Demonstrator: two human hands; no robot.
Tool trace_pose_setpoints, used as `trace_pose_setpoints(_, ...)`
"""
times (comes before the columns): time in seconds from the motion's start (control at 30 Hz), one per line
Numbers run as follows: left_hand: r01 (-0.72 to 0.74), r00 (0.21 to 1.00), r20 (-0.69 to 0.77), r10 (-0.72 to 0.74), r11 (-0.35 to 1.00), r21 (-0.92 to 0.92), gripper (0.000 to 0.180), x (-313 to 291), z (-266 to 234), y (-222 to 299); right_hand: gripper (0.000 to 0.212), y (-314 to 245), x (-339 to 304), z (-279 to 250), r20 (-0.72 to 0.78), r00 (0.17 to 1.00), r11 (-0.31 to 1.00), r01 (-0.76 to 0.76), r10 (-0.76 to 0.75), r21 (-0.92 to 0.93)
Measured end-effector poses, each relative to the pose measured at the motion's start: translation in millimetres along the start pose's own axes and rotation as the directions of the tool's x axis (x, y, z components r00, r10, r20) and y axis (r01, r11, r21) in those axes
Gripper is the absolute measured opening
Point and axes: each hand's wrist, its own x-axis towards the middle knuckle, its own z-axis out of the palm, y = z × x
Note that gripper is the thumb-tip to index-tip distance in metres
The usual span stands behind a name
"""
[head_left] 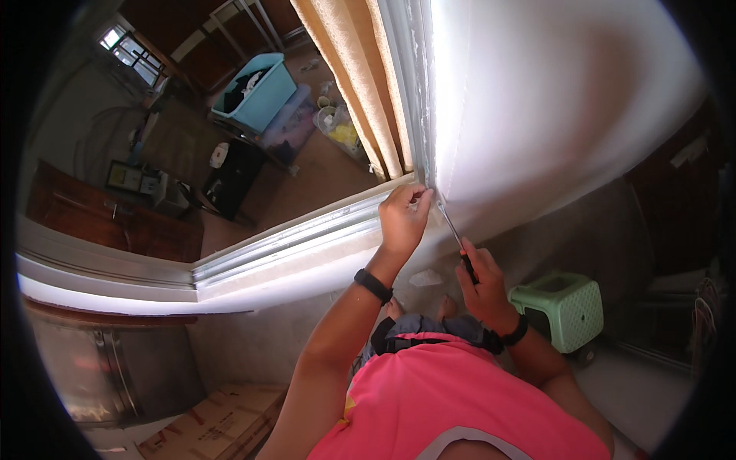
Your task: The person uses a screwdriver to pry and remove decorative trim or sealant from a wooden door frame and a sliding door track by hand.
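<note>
In my right hand (486,290) is a screwdriver (451,224) with a black and orange handle. Its metal shaft slants up and left, and the tip ends at the wall edge beside the window frame (420,100). Close to that tip, at the lower corner of the frame, my left hand (405,218) is closed in a pinch. Whatever its fingertips hold, if anything, is too small to make out. The white sliding track (307,239) of the sill runs left from this corner. Both my wrists wear black bands.
A tan curtain (360,84) hangs just inside the window. Beyond it stands a blue tub (257,96) holding dark cloth. A green plastic stool (579,318) is at my right. Low on the left are a flat cardboard box (218,425) and a shiny metal cabinet (84,376).
</note>
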Motion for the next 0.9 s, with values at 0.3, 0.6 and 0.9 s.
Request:
trace_pose_setpoints(0.3, -0.016, 0.998, -0.063, 0.024, 0.990, 0.138, 0.010, -3, 9, -2, 0.053, 5, -5, -4, 0.014, 1.000, 1.000, -0.009, 0.008, 0.030)
trace_pose_setpoints(0.6, -0.056, 0.984, -0.154, 0.093, 0.972, 0.227, 0.010, -7, 14, -5, 0.054, 12, -9, -9, 0.024, 1.000, 0.999, -0.021, 0.021, 0.037)
trace_pose_setpoints(0.9, -0.014, 0.981, -0.175, 0.088, 0.923, 0.384, 0.008, -10, 20, -7, 0.055, 16, -5, -12, 0.053, 0.998, 0.998, 0.039, -0.042, 0.056)
